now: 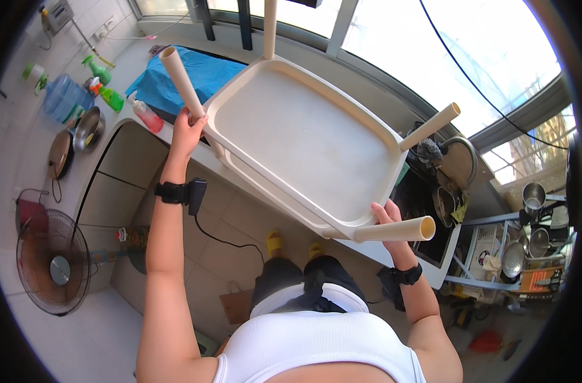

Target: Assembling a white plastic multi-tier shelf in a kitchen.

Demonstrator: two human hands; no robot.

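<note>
A cream plastic rack shelf [304, 137] with a raised rim and tube legs at its corners is held up in front of me, tilted over the counter edge. My left hand [190, 129] is closed around its left corner, at the base of the upright tube [181, 80]. At the near right corner, my right hand [389, 220] grips the rim, its thumb on top and its other fingers partly hidden behind the tube [399, 230]. A second rim shows beneath the shelf's near side.
Left counter: a pink pump bottle [148, 116], green spray bottle [98, 69], water jug [66, 99] and metal bowl [89, 129]. A blue cloth [176, 80] lies behind the shelf. The stove [425, 191] and utensil rack [495, 249] are right; a fan [54, 262] stands left.
</note>
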